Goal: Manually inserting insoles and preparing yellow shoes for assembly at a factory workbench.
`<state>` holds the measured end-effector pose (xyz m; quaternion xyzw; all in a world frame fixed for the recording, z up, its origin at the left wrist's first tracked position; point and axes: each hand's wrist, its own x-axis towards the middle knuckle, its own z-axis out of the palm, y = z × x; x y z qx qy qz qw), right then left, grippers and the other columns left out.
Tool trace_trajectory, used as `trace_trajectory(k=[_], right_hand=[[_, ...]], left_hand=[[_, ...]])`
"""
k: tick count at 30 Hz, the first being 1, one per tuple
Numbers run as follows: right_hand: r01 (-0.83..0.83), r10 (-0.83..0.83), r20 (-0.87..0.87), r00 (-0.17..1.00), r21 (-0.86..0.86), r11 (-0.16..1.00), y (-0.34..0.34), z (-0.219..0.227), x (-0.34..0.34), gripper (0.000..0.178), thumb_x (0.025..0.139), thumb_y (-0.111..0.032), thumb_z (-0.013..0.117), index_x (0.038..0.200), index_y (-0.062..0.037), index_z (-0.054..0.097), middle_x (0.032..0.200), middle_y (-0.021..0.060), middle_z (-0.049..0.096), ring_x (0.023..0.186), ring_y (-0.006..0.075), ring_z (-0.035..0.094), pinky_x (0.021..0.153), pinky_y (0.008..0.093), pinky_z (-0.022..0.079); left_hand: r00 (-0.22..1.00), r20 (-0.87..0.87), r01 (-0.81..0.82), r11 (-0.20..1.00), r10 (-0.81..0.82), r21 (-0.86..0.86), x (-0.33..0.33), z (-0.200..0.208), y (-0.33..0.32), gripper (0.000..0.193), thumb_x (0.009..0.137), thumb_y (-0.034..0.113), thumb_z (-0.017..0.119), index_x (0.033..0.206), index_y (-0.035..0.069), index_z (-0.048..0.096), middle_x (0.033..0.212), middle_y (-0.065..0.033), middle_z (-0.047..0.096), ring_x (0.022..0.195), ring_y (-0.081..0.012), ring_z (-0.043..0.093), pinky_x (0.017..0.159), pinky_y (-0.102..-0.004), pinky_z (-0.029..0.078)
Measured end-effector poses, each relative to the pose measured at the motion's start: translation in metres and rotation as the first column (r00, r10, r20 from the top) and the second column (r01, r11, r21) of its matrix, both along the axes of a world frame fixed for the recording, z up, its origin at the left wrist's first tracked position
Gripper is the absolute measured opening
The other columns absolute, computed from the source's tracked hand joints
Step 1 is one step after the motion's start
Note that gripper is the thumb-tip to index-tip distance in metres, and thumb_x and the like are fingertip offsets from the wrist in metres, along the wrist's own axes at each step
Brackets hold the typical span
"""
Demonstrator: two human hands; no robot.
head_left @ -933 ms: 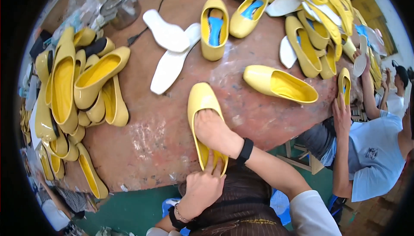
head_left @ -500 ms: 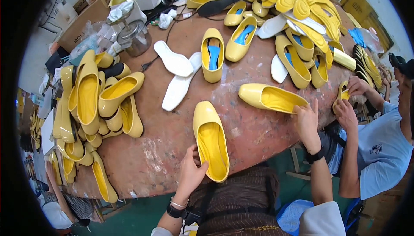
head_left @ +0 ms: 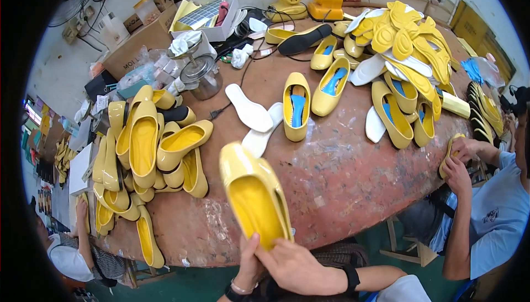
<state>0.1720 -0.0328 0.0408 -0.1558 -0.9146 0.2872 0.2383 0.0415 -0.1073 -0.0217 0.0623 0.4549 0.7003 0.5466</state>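
Note:
Just above the table's near edge, two glossy pale-yellow flat shoes [head_left: 253, 205] are held up together, toes pointing away. The front one shows its bright yellow lining and overlaps the other, which peeks out along the right side. My left hand [head_left: 249, 266] is closed round the heel end from the left. From the right, my right hand [head_left: 302, 268] grips the same heel end, its fingers pressed in against the shoes. Beyond the toes lie two white insoles [head_left: 248, 111]. Farther right, two yellow shoes with blue inside [head_left: 296, 109] stand on the table.
A heap of finished yellow shoes [head_left: 144, 147] rises on the left. Yellow and white insoles [head_left: 411, 54] pile up at the far right beside more shoes. A metal-lidded jar [head_left: 201, 78] and cord stand at the back. A co-worker [head_left: 486, 202] handles a shoe at right.
The shoe that lay at the right under my right hand is now brought together with the one in my left hand. Both are lifted off the table, and my hands have met at the heels.

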Motion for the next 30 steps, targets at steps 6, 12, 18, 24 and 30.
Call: trace_trajectory(k=[6, 12, 18, 24, 30], right_hand=[[0.091, -0.099, -0.156, 0.983, -0.061, 0.994, 0.098, 0.005, -0.038, 0.028, 0.089, -0.014, 0.064, 0.115, -0.0035, 0.061, 0.102, 0.0153, 0.061, 0.101, 0.0363, 0.058, 0.089, 0.0467, 0.047], [0.311, -0.296, -0.104, 0.95, 0.423, 0.851, 0.159, -0.111, -0.106, 0.042, 0.092, -0.033, 0.063, 0.121, -0.0024, 0.06, 0.121, 0.0233, 0.054, 0.118, 0.0381, 0.053, 0.093, 0.0459, 0.047], [0.041, -0.041, 0.469, 0.882, 0.011, 0.999, 0.15, -0.104, -0.088, 0.044, 0.089, -0.033, 0.067, 0.117, 0.0, 0.064, 0.123, 0.0245, 0.052, 0.108, 0.0407, 0.053, 0.092, 0.0454, 0.048], [0.474, -0.422, 0.34, 0.84, -0.082, 0.877, 0.134, -0.084, -0.024, 0.095, 0.064, -0.001, 0.085, 0.143, 0.0041, 0.032, 0.128, 0.0298, 0.048, 0.111, 0.0438, 0.053, 0.095, 0.0464, 0.049], [0.547, -0.371, 0.408, 0.834, -0.529, 0.648, 0.154, -0.084, 0.052, 0.07, 0.072, -0.012, 0.083, 0.133, 0.0036, 0.051, 0.103, 0.0236, 0.07, 0.091, 0.0334, 0.07, 0.085, 0.04, 0.055]], left_hand=[[0.734, -0.522, -0.428, 0.893, 0.434, 0.14, -0.107, 0.068, -0.045, 0.067, 0.085, 0.016, 0.063, 0.145, 0.0, 0.038, 0.129, -0.016, 0.057, 0.113, -0.0289, 0.061, 0.095, -0.0408, 0.053], [0.02, -0.901, -0.53, 0.768, 0.434, 0.358, -0.321, 0.201, -0.058, 0.05, 0.092, 0.016, 0.061, 0.136, -0.002, 0.046, 0.119, -0.0139, 0.06, 0.101, -0.0243, 0.061, 0.092, -0.0374, 0.05], [0.472, -0.864, -0.334, 0.871, -0.176, -0.36, -0.511, 0.136, -0.044, 0.047, 0.093, 0.032, 0.057, 0.13, 0.002, 0.057, 0.113, -0.0105, 0.064, 0.106, -0.0201, 0.059, 0.092, -0.0335, 0.047], [0.411, -0.912, -0.421, 0.89, 0.016, -0.174, -0.584, 0.095, -0.052, 0.056, 0.101, 0.042, 0.049, 0.139, 0.001, 0.052, 0.131, -0.0143, 0.059, 0.118, -0.024, 0.056, 0.102, -0.0354, 0.042], [-0.046, -0.993, -0.591, 0.804, -0.106, -0.058, -0.525, 0.07, -0.013, 0.062, 0.106, 0.046, 0.04, 0.149, 0.001, 0.042, 0.149, -0.0182, 0.046, 0.136, -0.0322, 0.045, 0.112, -0.0381, 0.035]])
